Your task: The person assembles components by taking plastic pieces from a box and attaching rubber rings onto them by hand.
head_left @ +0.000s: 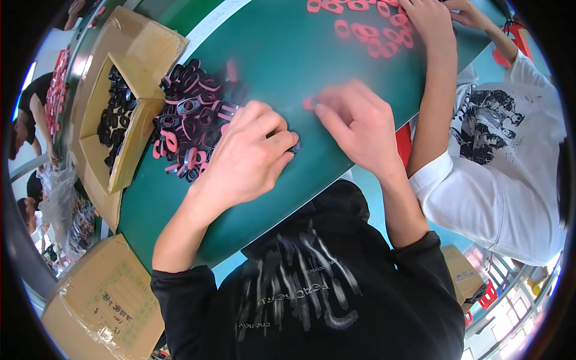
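My left hand (243, 159) is just right of a heap of small black and pink oval ring-shaped pieces (191, 114). Its thumb and fingers pinch a small dark piece (294, 144) above the green table. To the right, my right hand (360, 123) has its thumb and index finger together at a small pink piece (310, 103). That hand is somewhat smeared by motion, and its other fingers are curled and partly hidden.
An open cardboard box (139, 126) with black pieces stands left of the heap on the green table (264, 72). Pink rings (363, 31) are spread at the far right, by a co-worker's hand (429, 24). A closed carton (105, 300) stands lower left.
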A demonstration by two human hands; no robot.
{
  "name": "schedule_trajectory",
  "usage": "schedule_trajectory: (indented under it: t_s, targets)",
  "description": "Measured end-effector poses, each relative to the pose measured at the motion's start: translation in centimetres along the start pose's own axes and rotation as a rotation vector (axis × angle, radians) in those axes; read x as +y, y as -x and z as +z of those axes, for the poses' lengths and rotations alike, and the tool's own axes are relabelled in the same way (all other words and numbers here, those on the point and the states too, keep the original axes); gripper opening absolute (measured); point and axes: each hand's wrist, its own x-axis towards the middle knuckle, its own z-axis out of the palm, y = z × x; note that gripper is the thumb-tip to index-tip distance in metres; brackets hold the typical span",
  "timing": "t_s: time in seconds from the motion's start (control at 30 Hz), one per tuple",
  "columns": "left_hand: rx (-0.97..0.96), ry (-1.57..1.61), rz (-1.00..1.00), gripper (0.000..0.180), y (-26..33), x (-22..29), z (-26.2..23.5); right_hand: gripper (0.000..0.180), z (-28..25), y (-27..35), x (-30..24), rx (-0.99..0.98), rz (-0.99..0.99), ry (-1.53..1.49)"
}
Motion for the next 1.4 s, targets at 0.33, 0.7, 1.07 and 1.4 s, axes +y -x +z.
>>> schedule_trajectory:
  t_s: [0.33, 0.7, 1.07, 1.4]
  targets:
    - [-0.158, -0.057, 0.034, 0.024, -1.2, 0.5, -0.4, 0.025, -0.2, 0.3, -0.4, 0.025, -0.089, 0.199]
    - [0.188, -0.108, 0.031, 0.036, 3.0, -0.1, -0.7, 0.027, 0.1, -0.1, -0.3, 0.061, -0.203, 0.212]
    - [0.430, 0.030, 0.068, 0.036, 4.1, 2.3, -0.6, 0.022, 0.3, 1.9, -4.1, -0.551, 0.390, -0.966]
    - [0.491, 0.053, 0.094, 0.037, 4.3, 1.3, 1.0, 0.021, 1.8, 2.9, -2.7, -0.545, 0.465, -1.156]
